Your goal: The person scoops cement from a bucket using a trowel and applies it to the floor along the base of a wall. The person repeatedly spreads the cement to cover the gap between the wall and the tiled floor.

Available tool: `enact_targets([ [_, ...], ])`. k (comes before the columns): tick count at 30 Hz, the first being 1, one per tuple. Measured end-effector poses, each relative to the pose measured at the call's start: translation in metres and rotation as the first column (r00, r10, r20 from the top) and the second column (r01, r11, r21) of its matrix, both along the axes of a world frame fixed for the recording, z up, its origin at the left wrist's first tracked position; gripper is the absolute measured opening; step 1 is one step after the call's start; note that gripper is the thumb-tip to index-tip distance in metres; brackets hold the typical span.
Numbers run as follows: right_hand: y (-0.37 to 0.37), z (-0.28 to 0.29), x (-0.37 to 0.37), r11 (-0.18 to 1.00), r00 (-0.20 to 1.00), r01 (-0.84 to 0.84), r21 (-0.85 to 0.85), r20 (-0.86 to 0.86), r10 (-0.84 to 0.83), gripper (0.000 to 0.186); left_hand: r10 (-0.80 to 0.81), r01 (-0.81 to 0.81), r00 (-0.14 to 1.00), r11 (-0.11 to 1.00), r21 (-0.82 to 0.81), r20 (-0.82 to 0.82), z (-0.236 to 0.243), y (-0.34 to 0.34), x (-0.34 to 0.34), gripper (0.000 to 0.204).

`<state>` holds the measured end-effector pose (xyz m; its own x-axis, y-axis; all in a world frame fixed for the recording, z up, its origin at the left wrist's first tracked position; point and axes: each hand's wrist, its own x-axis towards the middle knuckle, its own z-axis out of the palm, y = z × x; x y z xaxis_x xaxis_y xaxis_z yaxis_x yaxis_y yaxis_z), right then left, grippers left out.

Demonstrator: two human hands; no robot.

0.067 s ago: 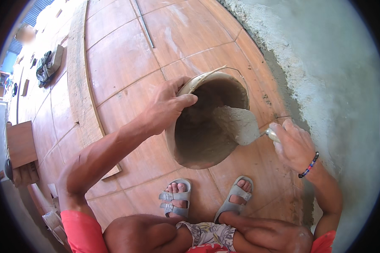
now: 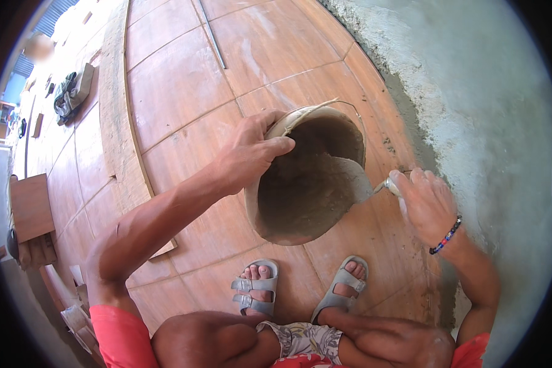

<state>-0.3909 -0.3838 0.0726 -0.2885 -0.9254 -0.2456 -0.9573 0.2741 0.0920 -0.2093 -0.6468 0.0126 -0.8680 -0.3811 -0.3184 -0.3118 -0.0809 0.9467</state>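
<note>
My left hand (image 2: 260, 147) grips the rim of a mortar-crusted bucket (image 2: 288, 236), thumb over the edge. The bucket is tilted, its mouth facing me, and grey wet mortar (image 2: 294, 190) coats the inside. A thin wire handle (image 2: 313, 109) lies over its far rim. At the right, my right hand (image 2: 426, 205) is wrapped round the handle of a trowel (image 2: 352, 178). Its blade reaches over the right rim into the bucket, and the tip is hard to tell from the mortar.
A long wooden plank (image 2: 118, 122) lies on the tiled floor (image 2: 184, 80) at left, and a thin metal rod (image 2: 211, 37) lies farther off. The plastered wall (image 2: 497, 122) rises close on my right, mortar crumbs along its foot. My sandalled feet (image 2: 257, 285) stand just below the bucket.
The trowel blade has turned and sunk deeper into the bucket, showing less of its face. The bucket and my left hand have shifted slightly to the right.
</note>
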Motion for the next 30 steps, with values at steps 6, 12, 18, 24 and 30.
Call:
enact_targets([
  [6, -0.033, -0.006, -0.002, 0.987, 0.928, -0.123, 0.103, -0.341, 0.151, 0.019, -0.098, 0.108, 0.993, 0.984, -0.144, 0.072, 0.015, 0.014, -0.020, 0.034],
  [12, -0.054, -0.042, 0.010, 0.925, 0.897, -0.307, 0.222, -0.258, 0.359, 0.018, -0.211, 0.212, 0.977, 0.957, -0.197, 0.024, 0.015, 0.025, -0.040, 0.033],
  [18, -0.048, -0.076, 0.007, 0.897, 0.893, -0.440, 0.047, -0.076, 0.443, 0.024, -0.144, 0.148, 0.989, 0.970, -0.195, 0.034, 0.014, 0.033, -0.049, 0.029],
  [24, -0.027, -0.097, -0.007, 0.971, 0.940, -0.234, 0.041, 0.266, 0.215, 0.034, -0.016, 0.029, 0.996, 0.988, -0.153, 0.091, 0.012, 0.033, -0.049, 0.029],
  [30, -0.013, -0.105, -0.004, 0.994, 0.788, -0.098, -0.053, 0.605, 0.110, 0.045, 0.153, -0.153, 0.985, 0.988, -0.011, 0.079, 0.005, 0.020, -0.039, 0.033],
])
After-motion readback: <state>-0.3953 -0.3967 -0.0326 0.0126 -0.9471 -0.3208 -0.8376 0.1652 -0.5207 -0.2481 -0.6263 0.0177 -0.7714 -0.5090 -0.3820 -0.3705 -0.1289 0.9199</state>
